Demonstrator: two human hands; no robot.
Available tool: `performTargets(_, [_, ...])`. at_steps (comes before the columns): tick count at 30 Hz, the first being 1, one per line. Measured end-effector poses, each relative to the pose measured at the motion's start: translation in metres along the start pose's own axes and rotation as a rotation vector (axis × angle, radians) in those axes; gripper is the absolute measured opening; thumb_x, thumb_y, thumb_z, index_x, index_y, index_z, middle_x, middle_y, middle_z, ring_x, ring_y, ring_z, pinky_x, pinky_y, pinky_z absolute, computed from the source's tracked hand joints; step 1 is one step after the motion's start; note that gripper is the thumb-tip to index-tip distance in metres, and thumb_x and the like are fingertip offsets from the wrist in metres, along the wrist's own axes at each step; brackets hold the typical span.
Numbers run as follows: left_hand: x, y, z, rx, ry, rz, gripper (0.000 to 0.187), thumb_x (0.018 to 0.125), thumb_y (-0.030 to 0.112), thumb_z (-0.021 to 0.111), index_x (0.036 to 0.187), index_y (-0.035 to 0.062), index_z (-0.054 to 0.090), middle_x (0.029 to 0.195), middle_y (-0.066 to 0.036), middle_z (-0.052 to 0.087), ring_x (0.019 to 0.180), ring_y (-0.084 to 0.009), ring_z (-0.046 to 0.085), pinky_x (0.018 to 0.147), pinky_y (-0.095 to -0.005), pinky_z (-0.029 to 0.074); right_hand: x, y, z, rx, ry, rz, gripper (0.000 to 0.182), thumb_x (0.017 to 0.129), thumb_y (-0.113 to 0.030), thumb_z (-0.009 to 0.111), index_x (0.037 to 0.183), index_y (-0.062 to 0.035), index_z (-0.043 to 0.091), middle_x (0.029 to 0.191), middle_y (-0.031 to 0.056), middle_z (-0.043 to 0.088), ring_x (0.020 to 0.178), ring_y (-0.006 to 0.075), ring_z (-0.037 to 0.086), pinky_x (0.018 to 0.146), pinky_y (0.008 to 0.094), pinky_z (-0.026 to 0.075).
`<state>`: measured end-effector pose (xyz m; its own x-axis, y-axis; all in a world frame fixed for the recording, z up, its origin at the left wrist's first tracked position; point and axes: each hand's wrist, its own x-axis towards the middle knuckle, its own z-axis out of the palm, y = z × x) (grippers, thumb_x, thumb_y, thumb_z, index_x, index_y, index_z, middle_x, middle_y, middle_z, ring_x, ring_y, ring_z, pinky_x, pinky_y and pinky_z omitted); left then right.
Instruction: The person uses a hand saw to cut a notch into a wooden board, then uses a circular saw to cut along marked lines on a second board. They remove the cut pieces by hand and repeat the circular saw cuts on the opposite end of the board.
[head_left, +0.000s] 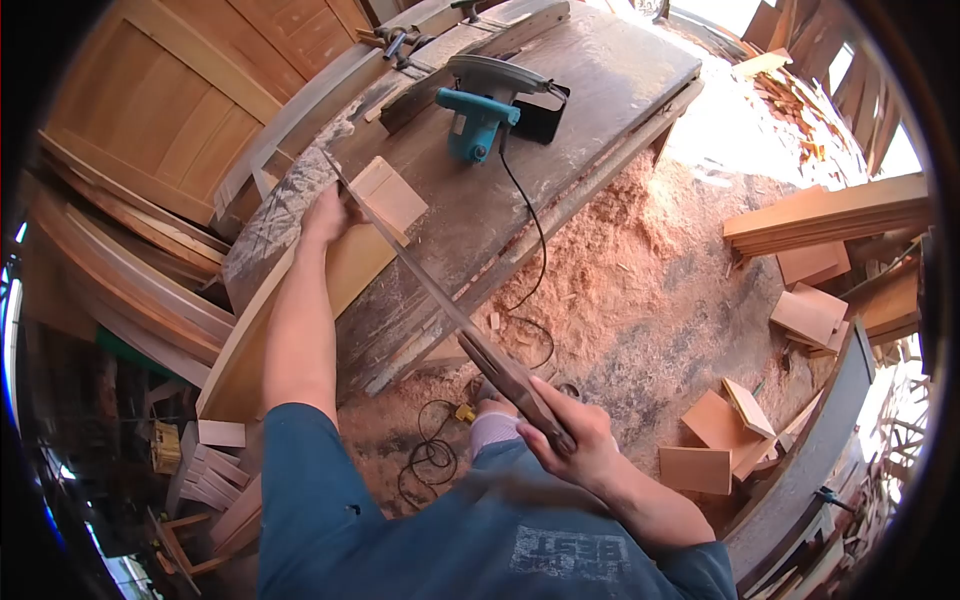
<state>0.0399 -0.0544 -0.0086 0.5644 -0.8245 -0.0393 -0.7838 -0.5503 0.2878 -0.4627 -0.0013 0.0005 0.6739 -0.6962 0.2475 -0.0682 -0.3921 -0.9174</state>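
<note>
My right hand (pixel 575 430) is closed around the dark wooden handle of a handsaw (pixel 437 293), seen almost edge-on. Its long narrow blade slants up and left across a pale wooden board (pixel 350 268), passing close by my left hand. With fingers partly hidden behind the blade, my left hand (pixel 326 215) grips the board near its end on the workbench (pixel 440 215). The board's square end (pixel 390 195) shows beyond the blade, while its long part runs down toward my left side. A teal circular saw (pixel 480 115) rests on the bench beyond the board.
A black cord (pixel 540 235) drops from the circular saw to the sawdust-covered floor (pixel 640 260). Wooden panel doors (pixel 180 100) and curved planks (pixel 140 260) stand at the left. Offcuts (pixel 715 435) and stacked boards (pixel 825 215) lie to the right.
</note>
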Motion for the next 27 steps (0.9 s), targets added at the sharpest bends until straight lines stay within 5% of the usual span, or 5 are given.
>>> performTargets(5, [-0.011, 0.029, 0.000, 0.081, 0.088, 0.035, 0.065, 0.068, 0.026, 0.088, 0.125, 0.0127, 0.059, 0.116, -0.015, 0.071, 0.110, -0.0366, 0.065, 0.090, -0.0462, 0.051, -0.065, -0.041, -0.068, -0.043, -0.082, -0.048, 0.062, 0.078, -0.017, 0.082, 0.130, 0.0081, 0.058, 0.086, 0.0175, 0.071, 0.075, 0.0305, 0.074, 0.070, 0.0347, 0.059])
performTargets(12, [-0.014, 0.001, 0.021, 0.155, 0.127, -0.005, 0.062, 0.074, 0.042, 0.083, 0.125, 0.0161, 0.058, 0.114, -0.017, 0.070, 0.110, -0.0417, 0.064, 0.086, -0.0521, 0.052, 0.157, -0.005, 0.076, 0.020, 0.005, 0.009, 0.046, 0.091, -0.028, 0.072, 0.127, -0.0039, 0.059, 0.085, 0.0223, 0.069, 0.075, 0.0416, 0.067, 0.066, 0.0445, 0.055])
performTargets(15, [-0.028, 0.024, 0.015, 0.186, 0.152, 0.026, 0.063, 0.074, 0.041, 0.084, 0.126, 0.0163, 0.058, 0.114, -0.016, 0.070, 0.110, -0.0412, 0.064, 0.087, -0.0516, 0.052, 0.107, 0.019, 0.079, 0.029, 0.135, -0.103, 0.050, 0.090, -0.028, 0.074, 0.130, -0.0031, 0.057, 0.087, 0.0218, 0.069, 0.075, 0.0411, 0.068, 0.066, 0.0437, 0.056])
performTargets(22, [-0.017, 0.027, 0.011, 0.154, 0.085, -0.034, 0.061, 0.071, 0.029, 0.088, 0.122, 0.0118, 0.058, 0.106, -0.018, 0.071, 0.103, -0.0424, 0.065, 0.083, -0.0494, 0.051, -0.073, -0.031, -0.071, -0.073, -0.108, -0.064, 0.068, 0.080, -0.021, 0.083, 0.135, 0.0062, 0.055, 0.074, 0.0114, 0.067, 0.063, 0.0260, 0.069, 0.059, 0.0334, 0.056])
performTargets(27, [-0.046, 0.046, 0.021, 0.082, 0.257, 0.063, 0.048, 0.077, 0.030, 0.081, 0.117, 0.0130, 0.060, 0.106, -0.018, 0.071, 0.102, -0.0430, 0.065, 0.082, -0.0534, 0.051, 0.098, 0.021, 0.054, -0.012, 0.053, -0.079, 0.042, 0.093, -0.033, 0.067, 0.121, -0.0031, 0.059, 0.084, 0.0228, 0.069, 0.071, 0.0427, 0.067, 0.062, 0.0487, 0.055])
